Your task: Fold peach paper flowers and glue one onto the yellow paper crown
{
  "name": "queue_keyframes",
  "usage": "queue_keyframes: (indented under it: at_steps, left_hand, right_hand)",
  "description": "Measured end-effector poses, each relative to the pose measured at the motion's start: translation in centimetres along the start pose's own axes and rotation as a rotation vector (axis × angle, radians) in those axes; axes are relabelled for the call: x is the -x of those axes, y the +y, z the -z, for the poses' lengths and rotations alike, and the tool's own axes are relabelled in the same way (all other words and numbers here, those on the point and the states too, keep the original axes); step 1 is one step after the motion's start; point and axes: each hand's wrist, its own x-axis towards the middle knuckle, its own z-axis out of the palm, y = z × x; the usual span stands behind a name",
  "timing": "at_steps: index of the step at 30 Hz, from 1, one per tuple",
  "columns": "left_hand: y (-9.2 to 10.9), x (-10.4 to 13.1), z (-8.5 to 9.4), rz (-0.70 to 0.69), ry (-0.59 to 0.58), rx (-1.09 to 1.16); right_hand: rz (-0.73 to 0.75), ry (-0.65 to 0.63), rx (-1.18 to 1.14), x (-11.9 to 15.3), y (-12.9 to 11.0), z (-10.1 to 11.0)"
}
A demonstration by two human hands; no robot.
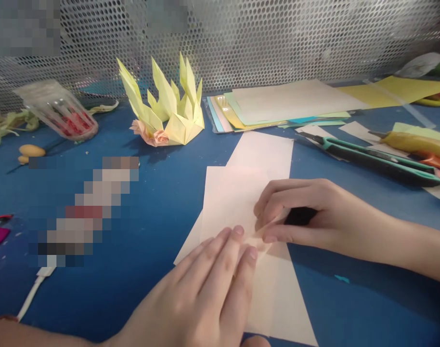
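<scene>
Pale, whitish-pink paper sheets (229, 193) overlap at angles on the blue table, in the middle of the head view. My left hand (213, 284) lies on the lower part of the paper, its fingers stretched out and flat. From the right, my right hand (299, 212) reaches over the sheets with thumb and fingertips pinched on a small piece of the paper, close to my left fingertips. The exact shape of that small piece is partly hidden by the fingers.
A yellow folded-paper crown (169, 113) stands behind on the blue table (162, 202). A jar (63, 111) leans at the back left; stacked coloured paper (285, 103) and a teal-black cutter (382, 161) lie right. A blurred-out object with a white cable (30, 296) is left.
</scene>
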Motion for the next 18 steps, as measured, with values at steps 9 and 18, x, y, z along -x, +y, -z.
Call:
queue_keyframes:
  at_steps: [9,18]
  left_hand:
    - [0.6,0.1,0.4,0.016,-0.014,-0.009]
    - [0.8,0.4,0.0,0.014,0.042,-0.014]
  right_hand:
    - [-0.022,0.049,0.097,-0.1,-0.2,-0.6]
    - [-0.039,0.102,0.15,0.1,-0.1,-1.1]
